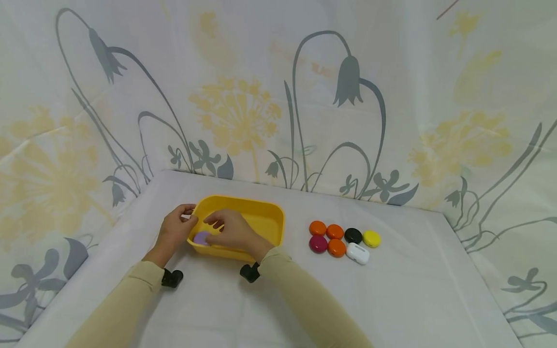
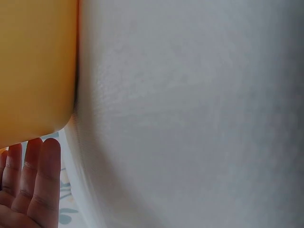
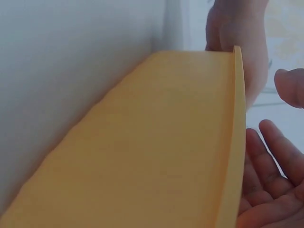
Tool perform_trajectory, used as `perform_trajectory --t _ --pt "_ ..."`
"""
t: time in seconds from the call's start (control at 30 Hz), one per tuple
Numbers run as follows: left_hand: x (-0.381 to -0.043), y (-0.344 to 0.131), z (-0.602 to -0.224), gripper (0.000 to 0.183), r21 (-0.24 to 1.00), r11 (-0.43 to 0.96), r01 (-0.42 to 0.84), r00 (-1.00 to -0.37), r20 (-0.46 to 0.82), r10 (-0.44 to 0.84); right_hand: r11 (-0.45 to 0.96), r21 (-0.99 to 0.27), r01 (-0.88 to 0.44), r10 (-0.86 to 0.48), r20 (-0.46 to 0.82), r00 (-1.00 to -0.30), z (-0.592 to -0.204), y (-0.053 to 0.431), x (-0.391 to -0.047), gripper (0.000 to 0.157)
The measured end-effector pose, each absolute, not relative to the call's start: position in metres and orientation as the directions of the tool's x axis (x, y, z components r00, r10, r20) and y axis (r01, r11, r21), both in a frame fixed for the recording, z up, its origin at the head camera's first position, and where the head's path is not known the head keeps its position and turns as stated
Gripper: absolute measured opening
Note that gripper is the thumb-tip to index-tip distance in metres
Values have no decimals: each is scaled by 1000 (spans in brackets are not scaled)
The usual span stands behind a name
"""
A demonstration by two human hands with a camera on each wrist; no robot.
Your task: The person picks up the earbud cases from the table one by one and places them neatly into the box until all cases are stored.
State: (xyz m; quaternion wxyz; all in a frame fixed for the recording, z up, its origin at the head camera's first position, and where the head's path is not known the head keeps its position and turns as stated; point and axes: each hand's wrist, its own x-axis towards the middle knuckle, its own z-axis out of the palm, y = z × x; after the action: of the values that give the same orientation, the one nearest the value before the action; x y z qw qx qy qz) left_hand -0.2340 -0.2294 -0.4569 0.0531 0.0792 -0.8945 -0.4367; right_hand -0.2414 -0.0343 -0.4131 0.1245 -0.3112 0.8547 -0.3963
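A yellow tray (image 1: 261, 208) with raised walls stands on the white-covered table, left of the middle. At its left end is my left hand (image 1: 175, 226), with the thumb by the rim; in the left wrist view its straight fingers (image 2: 45, 175) meet the tray's outer wall (image 2: 35, 71). My right hand (image 1: 235, 231) reaches over the near wall into the tray. In the right wrist view its thumb and fingers stand apart, with nothing visible between them. A round purple disc (image 1: 201, 238) lies in the tray's left end, close to the right thumb, partly covered by that hand.
Right of the tray are three orange discs (image 1: 337, 248), a dark red disc (image 1: 318, 244), a black disc (image 1: 353, 236), a yellow disc (image 1: 372, 239) and a white rounded case (image 1: 358, 253). Behind the table hangs a flower-patterned cloth (image 1: 261, 96).
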Motion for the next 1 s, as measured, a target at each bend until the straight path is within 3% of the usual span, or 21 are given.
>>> perform_trajectory --t 0.73,1.0 --pt "-232 -229 -454 43 787 612 -80 -983 41 -180 571 -703 -424 -617 -28 -786 -427 -54 -248 37" --pt "-233 -228 -454 44 777 623 -94 -983 27 -182 644 -674 -362 -589 -134 -797 -426 -64 -255 40"
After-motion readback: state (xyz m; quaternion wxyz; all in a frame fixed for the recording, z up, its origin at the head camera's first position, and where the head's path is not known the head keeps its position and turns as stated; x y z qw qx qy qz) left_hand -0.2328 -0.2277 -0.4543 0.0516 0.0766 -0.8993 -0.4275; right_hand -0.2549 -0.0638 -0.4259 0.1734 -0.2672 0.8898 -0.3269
